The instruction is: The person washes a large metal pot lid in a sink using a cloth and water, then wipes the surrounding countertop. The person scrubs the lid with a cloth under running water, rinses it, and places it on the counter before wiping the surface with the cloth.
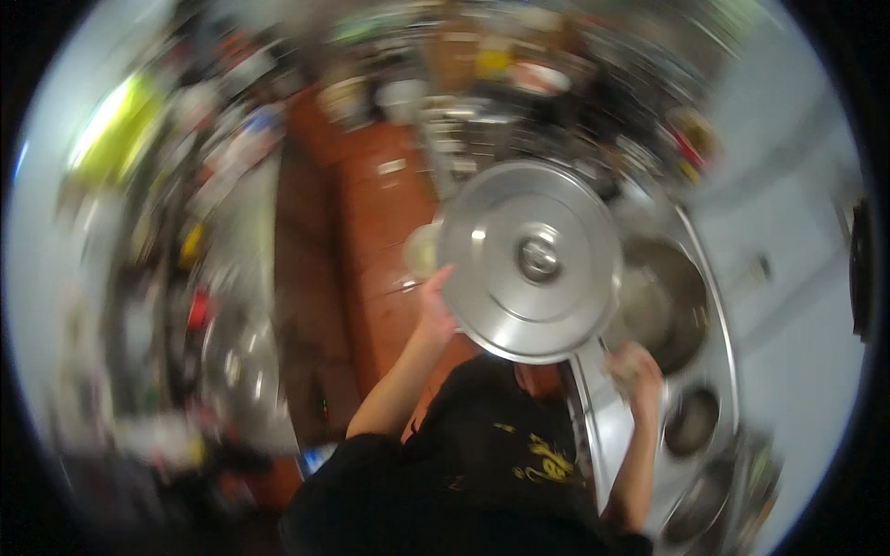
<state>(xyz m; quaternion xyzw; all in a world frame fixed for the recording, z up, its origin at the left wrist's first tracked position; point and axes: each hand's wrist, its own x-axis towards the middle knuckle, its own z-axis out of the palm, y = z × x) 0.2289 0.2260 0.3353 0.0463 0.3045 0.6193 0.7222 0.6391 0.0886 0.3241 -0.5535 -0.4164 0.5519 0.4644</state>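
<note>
A large round metal pot lid (500, 292), with a knob at its centre, is held up in front of my body. My left hand (438, 306) grips the lid's left edge. Beyond the lid's lower right edge, my right hand (633, 372) is closed around something pale, perhaps a cloth, too blurred to name. A big metal pot (667, 299) stands on the steel counter to the right, partly hidden behind the lid. A pale round item (420, 251) shows beside the lid's left rim.
Smaller round metal containers (692, 421) sit along the right-hand steel counter (603, 410). A red tiled floor (375, 208) runs between it and a left counter (250, 236) crowded with blurred items. Dark cookware and containers crowd the far end. A pale wall (793, 333) borders the right.
</note>
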